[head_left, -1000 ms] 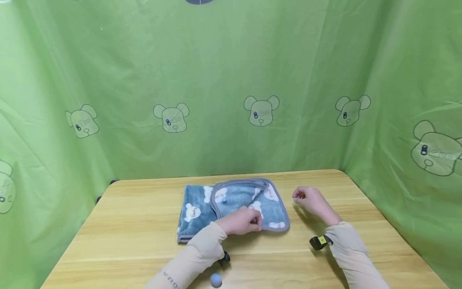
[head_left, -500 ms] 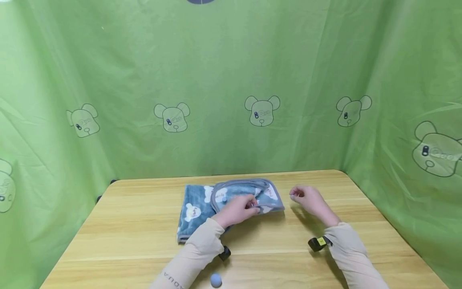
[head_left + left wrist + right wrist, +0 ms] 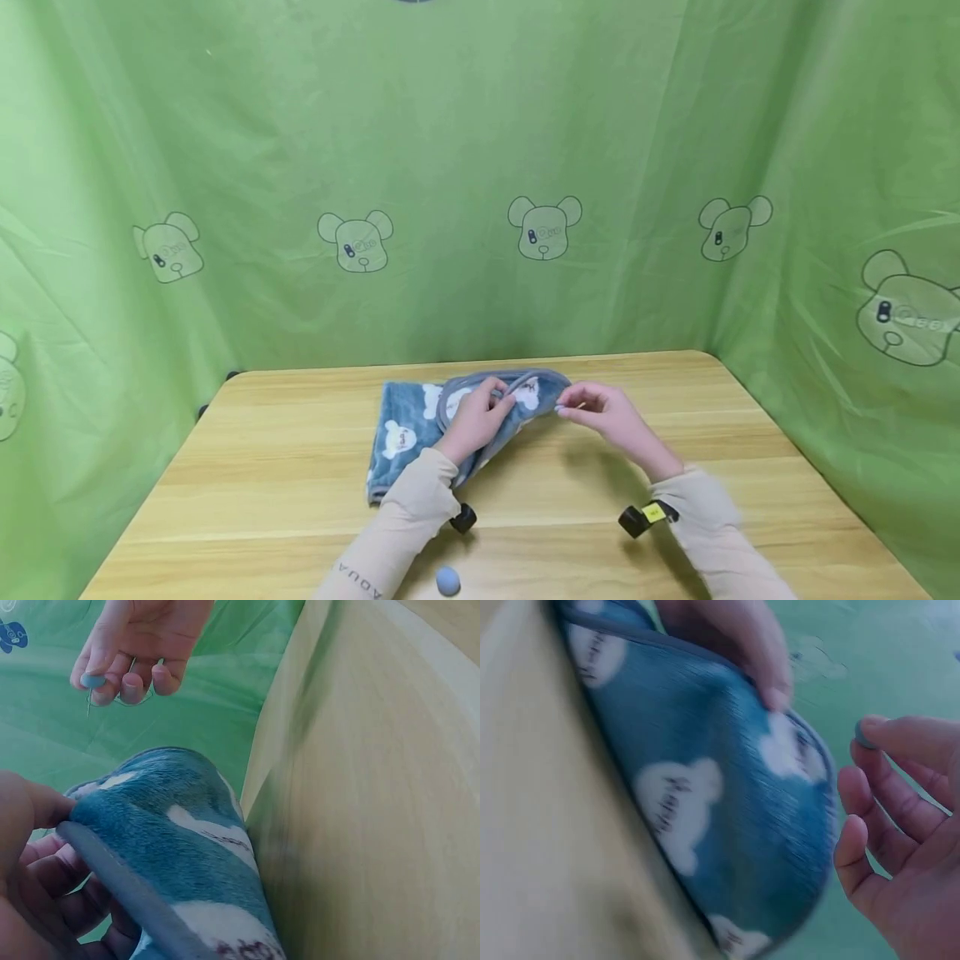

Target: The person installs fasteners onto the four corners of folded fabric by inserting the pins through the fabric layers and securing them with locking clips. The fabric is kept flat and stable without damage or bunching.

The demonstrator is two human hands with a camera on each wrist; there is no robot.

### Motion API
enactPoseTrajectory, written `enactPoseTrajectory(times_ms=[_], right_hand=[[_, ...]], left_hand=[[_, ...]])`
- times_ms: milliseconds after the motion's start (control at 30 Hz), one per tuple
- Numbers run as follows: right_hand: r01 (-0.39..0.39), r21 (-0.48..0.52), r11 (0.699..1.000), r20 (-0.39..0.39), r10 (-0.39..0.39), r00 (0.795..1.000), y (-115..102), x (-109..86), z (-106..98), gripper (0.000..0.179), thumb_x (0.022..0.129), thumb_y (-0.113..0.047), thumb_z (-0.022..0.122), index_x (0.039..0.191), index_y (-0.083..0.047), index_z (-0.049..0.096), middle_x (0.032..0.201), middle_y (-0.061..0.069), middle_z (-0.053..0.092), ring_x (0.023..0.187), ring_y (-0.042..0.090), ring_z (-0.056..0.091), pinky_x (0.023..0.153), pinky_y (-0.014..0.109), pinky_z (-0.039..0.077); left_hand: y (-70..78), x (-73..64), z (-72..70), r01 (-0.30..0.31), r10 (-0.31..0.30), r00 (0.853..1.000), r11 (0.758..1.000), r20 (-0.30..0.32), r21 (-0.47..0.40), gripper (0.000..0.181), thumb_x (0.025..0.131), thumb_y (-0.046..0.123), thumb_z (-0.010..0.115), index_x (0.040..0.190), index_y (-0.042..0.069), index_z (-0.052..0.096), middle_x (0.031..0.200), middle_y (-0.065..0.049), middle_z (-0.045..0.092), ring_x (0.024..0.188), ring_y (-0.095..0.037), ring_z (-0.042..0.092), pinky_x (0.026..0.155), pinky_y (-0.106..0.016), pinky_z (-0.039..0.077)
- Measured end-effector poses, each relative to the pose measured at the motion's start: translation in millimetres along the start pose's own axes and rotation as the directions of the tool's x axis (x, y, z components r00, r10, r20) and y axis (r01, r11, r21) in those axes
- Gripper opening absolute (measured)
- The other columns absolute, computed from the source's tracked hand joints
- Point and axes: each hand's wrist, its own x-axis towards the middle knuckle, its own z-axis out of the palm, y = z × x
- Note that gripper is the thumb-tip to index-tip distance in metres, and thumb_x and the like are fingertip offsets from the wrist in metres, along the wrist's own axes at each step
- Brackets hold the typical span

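A folded teal fleece blanket (image 3: 427,417) with white bear heads and grey edging lies near the table's middle. My left hand (image 3: 474,421) pinches its grey edge between thumb and fingers, holding a flap raised and bent over; the left wrist view shows this edging (image 3: 127,881) close up. Just right of the flap, my right hand (image 3: 607,412) pinches a small blue disc (image 3: 92,680) between thumb and forefinger. A thin, straight, needle-like piece (image 3: 88,706) points down from the disc, and thread (image 3: 139,701) loops by the other fingers. The right wrist view shows the disc (image 3: 865,733) beside the blanket.
A blue ball (image 3: 448,581) lies on the wooden table (image 3: 262,467) near its front edge, by the left forearm. Green bear-print curtains (image 3: 450,167) enclose the table's back and sides. Black wrist cameras (image 3: 635,521) hang beneath both wrists.
My left hand has lifted the blanket's near right edge and carried it back and left, folding the flap up. My right hand has moved left, close to the flap, still pinching the blue disc.
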Motion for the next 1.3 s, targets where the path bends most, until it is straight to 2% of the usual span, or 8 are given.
enactPoseTrajectory(times_ms=[100,267,467,667,900,1067,1200,1300], right_hand=[[-0.002,-0.009,1.0,0.022,0.002,1.0,0.7,0.2,13.9,0.014,0.086,-0.005,0.07,0.099,0.001,0.067,0.088,-0.003,0.068,0.081,0.004,0.062,0.073,0.022,0.053],[-0.007,-0.024,1.0,0.016,0.008,1.0,2.9,-0.3,28.8,0.016,0.085,-0.01,0.073,0.096,0.0,0.068,0.09,0.012,0.067,0.08,0.004,0.06,0.071,0.021,0.052],[-0.053,-0.058,0.997,0.003,0.053,0.999,3.1,-1.1,33.9,0.018,0.084,-0.015,0.074,0.097,-0.003,0.068,0.092,0.013,0.068,0.08,0.005,0.058,0.072,0.021,0.05],[-0.064,-0.093,0.994,-0.018,0.062,0.998,4.0,-1.4,35.4,0.018,0.083,-0.014,0.075,0.097,-0.003,0.068,0.091,0.012,0.068,0.078,0.003,0.058,0.072,0.02,0.05],[-0.017,-0.167,0.986,-0.057,0.008,0.998,10.1,-0.2,37.9,0.014,0.083,-0.012,0.076,0.093,-0.007,0.068,0.088,0.008,0.07,0.077,0.002,0.06,0.071,0.022,0.052],[0.018,-0.22,0.975,-0.101,-0.041,0.994,13.1,0.2,39.6,0.012,0.082,-0.01,0.076,0.089,-0.009,0.067,0.084,0.005,0.069,0.072,0.002,0.059,0.067,0.022,0.051],[0.026,-0.259,0.965,-0.16,-0.07,0.985,13.1,0.3,41.5,0.02,0.078,-0.005,0.079,0.089,-0.008,0.062,0.083,0.006,0.066,0.073,0.008,0.058,0.066,0.023,0.052],[0.02,-0.327,0.945,-0.207,-0.092,0.974,13.0,-0.2,43.6,0.033,0.074,-0.005,0.081,0.095,-0.004,0.057,0.092,0.01,0.06,0.083,0.018,0.056,0.074,0.029,0.05]], left_hand=[[-1.7,0.1,1.6,0.005,-0.005,1.0,1.0,-0.013,-0.021,0.014,0.099,0.026,0.056,0.103,0.012,0.057,0.056,0.009,0.042,0.048,-0.003,0.037,0.053,-0.02,0.034],[0.1,-2.0,3.1,0.004,-0.005,1.0,0.997,-0.01,-0.074,0.015,0.099,0.026,0.056,0.103,0.012,0.057,0.057,0.008,0.046,0.048,-0.004,0.039,0.052,-0.02,0.036],[3.2,-4.3,4.9,0.004,-0.003,1.0,0.997,0.016,-0.082,0.015,0.098,0.025,0.057,0.106,0.012,0.058,0.057,0.008,0.046,0.049,-0.003,0.04,0.052,-0.019,0.035],[4.2,-5.1,8.2,-0.044,0.047,0.998,0.996,0.033,-0.079,0.016,0.098,0.024,0.058,0.106,0.01,0.058,0.058,0.01,0.044,0.05,-0.001,0.04,0.053,-0.018,0.034],[5.3,-6.3,10.3,-0.08,0.086,0.995,0.993,0.059,-0.084,0.013,0.097,0.024,0.059,0.102,0.012,0.058,0.06,0.009,0.047,0.051,-0.001,0.04,0.052,-0.017,0.033],[8.8,-8.4,9.5,-0.073,0.081,0.992,0.993,0.095,-0.09,0.013,0.098,0.025,0.058,0.104,0.013,0.058,0.062,0.008,0.049,0.051,-0.003,0.041,0.051,-0.018,0.034],[9.6,-9.6,9.8,-0.076,0.087,0.989,0.993,0.116,-0.093,0.013,0.099,0.024,0.057,0.105,0.013,0.057,0.062,0.008,0.049,0.051,-0.002,0.041,0.05,-0.018,0.034],[8.9,-10.5,10.6,-0.092,0.102,0.987,0.992,0.12,-0.089,0.012,0.099,0.023,0.057,0.105,0.013,0.057,0.062,0.008,0.049,0.05,-0.002,0.041,0.05,-0.017,0.034]])
